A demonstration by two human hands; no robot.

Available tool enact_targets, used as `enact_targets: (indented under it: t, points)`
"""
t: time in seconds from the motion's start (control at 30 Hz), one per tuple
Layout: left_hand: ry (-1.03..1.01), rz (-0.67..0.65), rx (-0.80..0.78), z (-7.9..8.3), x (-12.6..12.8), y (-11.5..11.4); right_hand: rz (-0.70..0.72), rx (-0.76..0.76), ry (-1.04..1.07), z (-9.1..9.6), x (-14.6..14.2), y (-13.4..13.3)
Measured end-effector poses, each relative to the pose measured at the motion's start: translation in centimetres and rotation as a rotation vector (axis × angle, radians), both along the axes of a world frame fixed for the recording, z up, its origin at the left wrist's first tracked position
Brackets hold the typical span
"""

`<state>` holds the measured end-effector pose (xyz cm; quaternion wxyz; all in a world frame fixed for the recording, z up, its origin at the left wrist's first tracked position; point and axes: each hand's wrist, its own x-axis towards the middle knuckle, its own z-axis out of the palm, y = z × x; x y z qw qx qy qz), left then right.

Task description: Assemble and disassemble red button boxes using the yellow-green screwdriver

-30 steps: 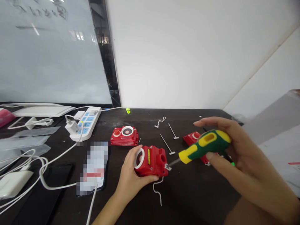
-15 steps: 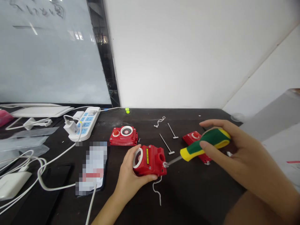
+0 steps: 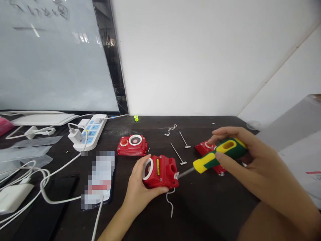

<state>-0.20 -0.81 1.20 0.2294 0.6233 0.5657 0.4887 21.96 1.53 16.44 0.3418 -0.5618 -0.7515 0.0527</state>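
Screwdriver (image 3: 217,156) has rolled in the curled right hand (image 3: 255,160), shaft pointing left; left hand (image 3: 137,180) grips red box (image 3: 160,172).

there is one left hand (image 3: 139,184), one right hand (image 3: 253,160), three red boxes (image 3: 160,172), one screwdriver (image 3: 215,159), two metal pins (image 3: 178,154), two bits of white string (image 3: 171,130), and one power strip (image 3: 91,132).
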Motion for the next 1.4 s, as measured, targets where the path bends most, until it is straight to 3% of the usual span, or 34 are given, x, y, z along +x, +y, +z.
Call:
enact_targets:
  t: [0.53,0.93,1.1,1.27,1.4]
  points:
    - [-0.008,0.000,-0.019,0.0,-0.1,0.0,0.017,-0.030,0.132,0.1,0.6,0.6]
    - [0.006,0.002,-0.010,-0.1,-0.1,0.1,-0.086,-0.025,0.197,0.5,1.3,0.9]
    - [0.008,-0.002,-0.010,0.0,-0.1,0.0,-0.194,-0.027,0.238,0.5,2.0,1.3]
    - [-0.005,-0.002,-0.011,0.0,-0.1,-0.1,-0.288,-0.053,0.214,0.0,2.1,2.7]
    - [-0.002,0.008,-0.009,-0.1,-0.1,-0.1,-0.312,-0.068,0.148,-1.4,1.4,4.7]
